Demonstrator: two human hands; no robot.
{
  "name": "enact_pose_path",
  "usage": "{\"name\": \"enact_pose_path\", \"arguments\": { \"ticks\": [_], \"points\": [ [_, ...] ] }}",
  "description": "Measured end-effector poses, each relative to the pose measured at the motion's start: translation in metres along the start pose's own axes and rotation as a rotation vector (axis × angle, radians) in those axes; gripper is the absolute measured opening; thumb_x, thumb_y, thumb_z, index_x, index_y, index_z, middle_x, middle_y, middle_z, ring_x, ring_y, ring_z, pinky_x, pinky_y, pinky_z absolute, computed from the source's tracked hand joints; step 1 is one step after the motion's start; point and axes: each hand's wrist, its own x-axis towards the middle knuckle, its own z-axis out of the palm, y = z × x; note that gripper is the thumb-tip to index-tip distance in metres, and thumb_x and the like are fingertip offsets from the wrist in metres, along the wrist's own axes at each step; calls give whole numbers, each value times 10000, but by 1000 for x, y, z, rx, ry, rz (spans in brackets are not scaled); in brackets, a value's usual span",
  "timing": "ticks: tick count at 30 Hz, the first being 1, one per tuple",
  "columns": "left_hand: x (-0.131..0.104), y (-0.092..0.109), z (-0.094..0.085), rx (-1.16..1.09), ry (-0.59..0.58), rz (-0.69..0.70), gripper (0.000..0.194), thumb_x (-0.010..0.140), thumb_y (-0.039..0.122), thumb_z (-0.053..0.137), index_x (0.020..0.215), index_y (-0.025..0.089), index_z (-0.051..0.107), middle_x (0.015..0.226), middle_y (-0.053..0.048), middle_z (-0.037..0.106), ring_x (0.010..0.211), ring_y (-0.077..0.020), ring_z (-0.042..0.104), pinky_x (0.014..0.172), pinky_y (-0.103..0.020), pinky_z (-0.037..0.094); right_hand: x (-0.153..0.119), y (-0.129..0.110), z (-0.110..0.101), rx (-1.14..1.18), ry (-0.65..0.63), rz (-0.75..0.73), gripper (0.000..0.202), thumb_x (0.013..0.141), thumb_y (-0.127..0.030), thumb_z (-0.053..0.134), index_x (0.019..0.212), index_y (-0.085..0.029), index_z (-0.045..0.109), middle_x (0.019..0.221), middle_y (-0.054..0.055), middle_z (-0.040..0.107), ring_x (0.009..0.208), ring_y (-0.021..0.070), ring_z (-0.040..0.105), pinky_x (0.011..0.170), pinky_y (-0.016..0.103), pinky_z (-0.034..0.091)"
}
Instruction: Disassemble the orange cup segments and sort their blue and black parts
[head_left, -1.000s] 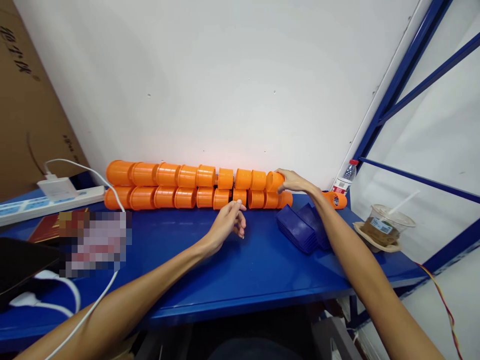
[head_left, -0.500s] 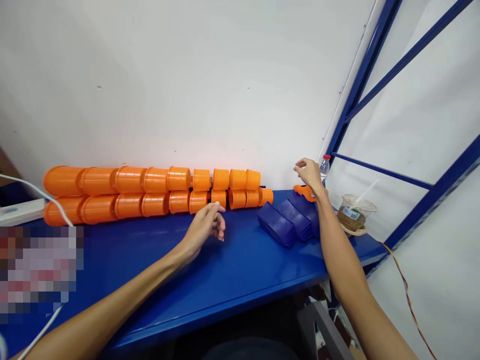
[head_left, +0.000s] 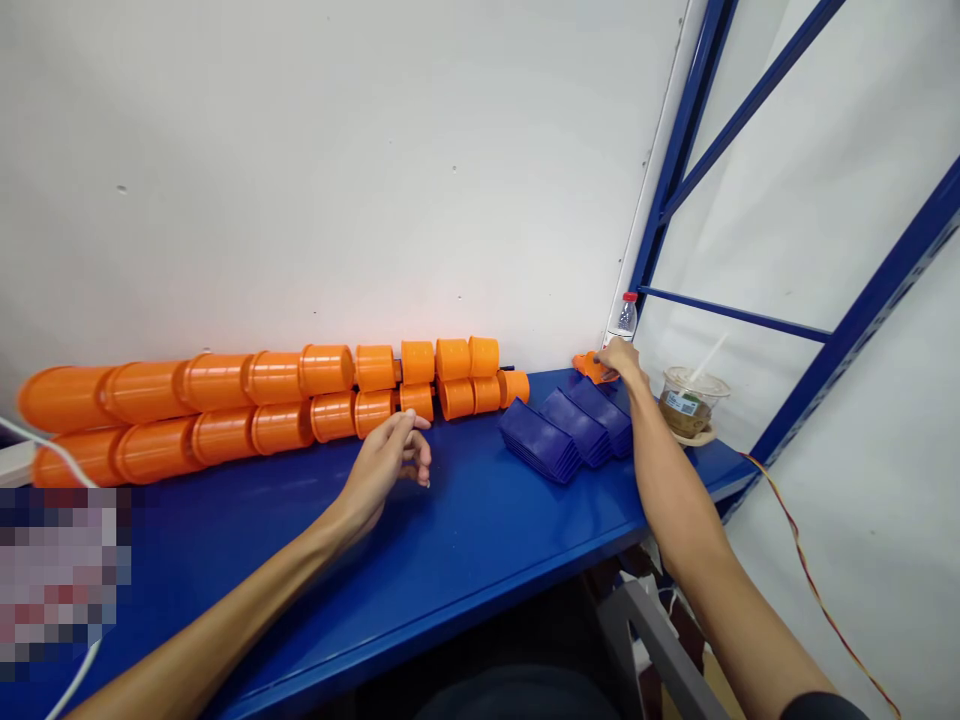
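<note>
My right hand (head_left: 622, 358) reaches down at the table's far right, its bent fingers closed on a small orange plastic piece (head_left: 586, 367) by the wall. Part of that piece is hidden by the fingers. Nearer to me lie overlapping stacks of dark blue flat sheets (head_left: 540, 438), below and left of the right hand. My left hand (head_left: 379, 465) hovers over the blue table (head_left: 465, 530) with loosely curled fingers apart and nothing visible in them. Just behind it are two rows of orange plastic cups (head_left: 274, 427), lying on their sides, one row atop the other.
A clear bottle with a red cap (head_left: 625, 313) stands behind the right hand. A lidded drink cup with a straw (head_left: 686, 400) is right of the forearm. Blue frame bars (head_left: 750, 310) rise at the right. A white cable (head_left: 56, 450) crosses the left side.
My right hand has come down from above the orange piece and now touches it. My left hand keeps its loose curl. The view has turned slightly.
</note>
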Motion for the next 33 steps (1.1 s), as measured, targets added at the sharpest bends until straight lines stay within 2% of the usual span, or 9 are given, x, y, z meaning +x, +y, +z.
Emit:
{"name": "enact_pose_path", "arguments": {
  "ticks": [4,8,12,15,18,21,24,27,33],
  "points": [
    [3,-1,-1,-24,14,44,625,775,762,687,956,179,553,565,47,585,452,-130,535,448,-257,493,-20,-21,-26,92,297,-212,152,821,-255,737,907,-157,658,838,105,740,845,231,709,753,294,505],
    [7,-3,-4,-79,78,138,658,780,786,669,1020,186,548,697,11,650,573,-169,632,499,-292,553,-71,-58,-33,402,596,-521,268,800,-336,746,909,-224,529,907,53,680,841,230,663,754,323,496],
    [12,-4,-7,-140,220,283,695,788,806,656,1119,200,570,1020,-78,710,983,-243,728,790,-393,640,-142,-92,-9,675,520,-908,331,853,-398,728,864,-255,430,822,-15,572,616,146,551,628,293,472],
    [15,0,-12,-168,288,361,705,830,795,624,1224,212,578,1160,-114,703,1112,-250,704,923,-403,600,-193,-105,17,743,407,-1159,317,897,-379,722,864,-254,433,786,-31,543,571,121,506,575,270,445],
    [18,5,-19,-198,310,406,654,885,775,570,1227,218,596,1147,-108,706,1043,-244,707,838,-359,590,-229,-107,38,715,302,-1360,284,927,-375,720,888,-240,472,793,-11,576,592,126,512,543,260,413],
    [21,7,-26,-153,396,416,585,858,759,629,1028,199,655,978,-70,695,876,-220,676,685,-294,542,-245,-105,48,677,144,-1500,292,976,-448,674,879,-223,517,774,1,604,575,120,500,529,259,381],
    [24,4,-28,-111,381,381,551,836,734,681,913,189,675,873,-45,675,802,-199,632,699,-293,522,-241,-105,47,751,-74,-1487,373,1036,-505,564,797,-221,530,646,-32,562,511,98,456,519,245,360],
    [23,-1,-23,-83,251,373,510,891,698,640,929,193,705,919,-52,701,888,-219,644,819,-322,528,-225,-108,43,868,-180,-1253,454,1073,-496,469,716,-220,517,594,-23,574,509,100,486,531,238,371],
    [15,-7,-14,68,238,371,412,898,615,657,840,210,701,837,-36,684,890,-233,640,829,-322,516,-201,-113,52,722,-422,-1022,275,1003,-345,603,782,-184,629,662,-21,645,535,103,565,555,228,392]
  ]
}}
